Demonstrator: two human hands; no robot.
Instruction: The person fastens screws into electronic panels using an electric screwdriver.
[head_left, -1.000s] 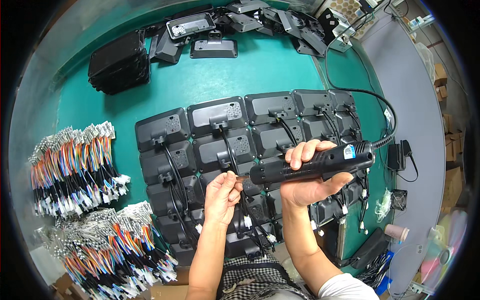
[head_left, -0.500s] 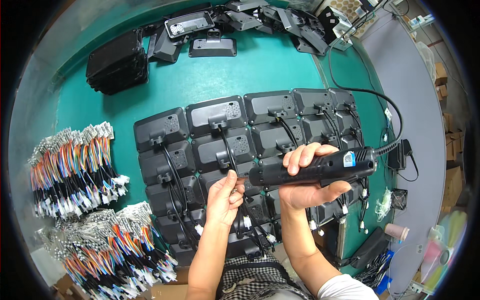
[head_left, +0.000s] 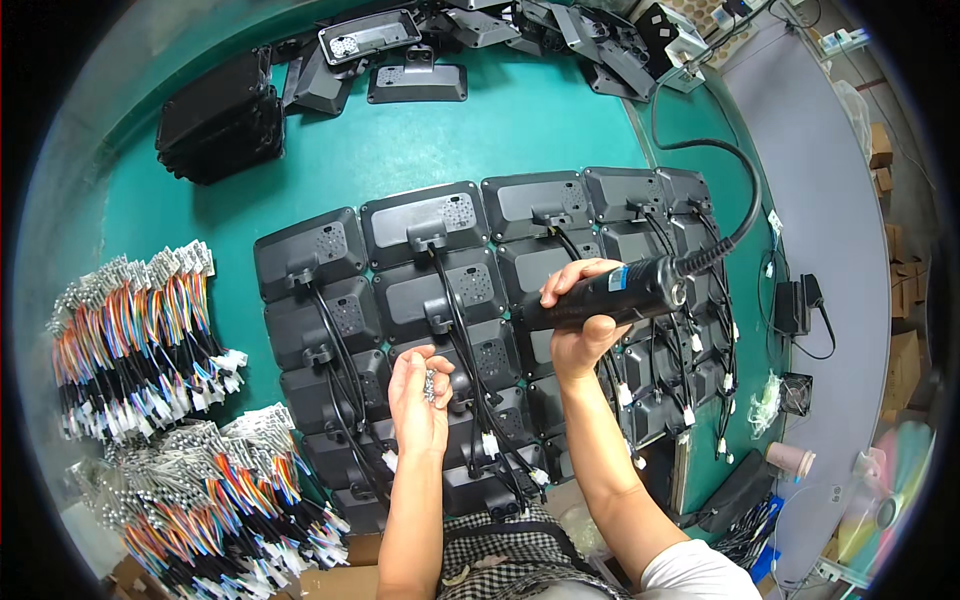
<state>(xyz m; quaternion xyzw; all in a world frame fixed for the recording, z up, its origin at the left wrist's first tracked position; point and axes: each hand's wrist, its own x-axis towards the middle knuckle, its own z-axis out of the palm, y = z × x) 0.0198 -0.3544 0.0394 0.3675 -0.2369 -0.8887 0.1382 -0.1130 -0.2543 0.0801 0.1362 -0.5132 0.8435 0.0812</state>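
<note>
A black electric screwdriver (head_left: 600, 302) lies in the grip of my right hand (head_left: 580, 345), tilted with its cord end up to the right. Its front end points left over the rows of black plastic housings (head_left: 430, 290), and the bit is hard to make out there. My left hand (head_left: 415, 415) is lower left of the tool, apart from it, palm turned partly up and fingers curled. Several small silvery screws (head_left: 430, 386) show in that palm. Black cables with white connectors (head_left: 489, 444) run from the housings beneath both hands.
Bundles of multicoloured wires (head_left: 140, 335) cover the left side of the green table (head_left: 340, 150). A stack of black housings (head_left: 220, 115) and a loose pile (head_left: 490, 28) stand at the back. The screwdriver's cord (head_left: 755, 190) arcs up on the right, near a thread spool (head_left: 790, 460).
My left hand has drawn back leftward from the screwdriver's front end, and its fingers have loosened to show the screws. The screwdriver has swung, its cord end moving left and up.
</note>
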